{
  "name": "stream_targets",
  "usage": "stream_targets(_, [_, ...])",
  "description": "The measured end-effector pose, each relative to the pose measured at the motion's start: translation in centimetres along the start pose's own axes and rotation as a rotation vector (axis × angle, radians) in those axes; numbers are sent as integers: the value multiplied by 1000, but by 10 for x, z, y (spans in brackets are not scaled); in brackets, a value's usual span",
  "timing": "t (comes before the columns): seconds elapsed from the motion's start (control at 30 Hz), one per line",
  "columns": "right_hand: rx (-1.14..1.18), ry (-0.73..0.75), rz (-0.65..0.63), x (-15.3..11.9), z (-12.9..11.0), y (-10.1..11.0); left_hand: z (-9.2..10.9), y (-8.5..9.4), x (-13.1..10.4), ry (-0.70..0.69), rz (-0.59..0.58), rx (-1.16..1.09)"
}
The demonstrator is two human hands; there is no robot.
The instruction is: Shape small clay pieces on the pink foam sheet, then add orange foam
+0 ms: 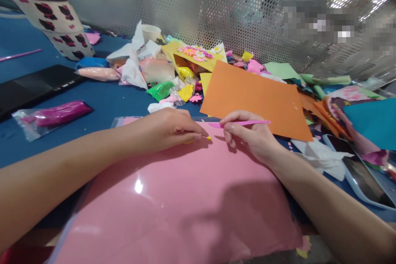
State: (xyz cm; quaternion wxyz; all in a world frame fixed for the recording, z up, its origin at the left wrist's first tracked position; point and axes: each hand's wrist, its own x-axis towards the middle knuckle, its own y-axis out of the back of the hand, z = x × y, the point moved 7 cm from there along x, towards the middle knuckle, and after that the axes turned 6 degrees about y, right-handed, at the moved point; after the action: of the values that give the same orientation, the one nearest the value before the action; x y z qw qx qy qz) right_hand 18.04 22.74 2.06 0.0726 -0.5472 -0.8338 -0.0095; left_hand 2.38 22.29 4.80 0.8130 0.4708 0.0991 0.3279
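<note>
My left hand [173, 130] lies low over the pink sheet [173, 206], its index finger and thumb closed on a small piece of yellow clay [209, 138]. Only the tip of the clay and a sliver below the fingers show; the hand covers the rest. A thin pink plastic clay tool [253, 122] is pinched in my right hand [247, 132], its flat blade pointing left toward my left fingertips. Blade and yellow clay are a small distance apart. Clear plastic film covers the pink sheet.
Beyond the sheet lie orange paper [253, 95], bagged green clay [161, 90] and yellow paper with flower shapes [198, 55]. At left are a purple clay packet [58, 113], a black tablet-like slab [34, 86] and a patterned tumbler [58, 20]. A phone [361, 173] and tissue [321, 156] lie right.
</note>
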Motion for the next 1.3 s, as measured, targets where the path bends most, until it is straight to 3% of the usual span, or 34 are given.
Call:
stream_targets(0.23, [-9, -6, 6, 0, 1, 0, -3, -1, -2, 31, -5, -102])
stream_targets(0.53, [-9, 0, 0, 0, 1, -2, -2, 1, 1, -34, 79, 10])
stream_targets(0.73, [-40, -6, 16, 1, 3, 0, -11, 8, -2, 114, 135, -15])
stream_targets(0.97, [-31, -32, 9, 2, 5, -1, -7, 8, 1, -7, 83, 63])
stream_targets(1.3, [-24, -53, -20, 1, 6, -3, -8, 8, -2, -40, 145, 149])
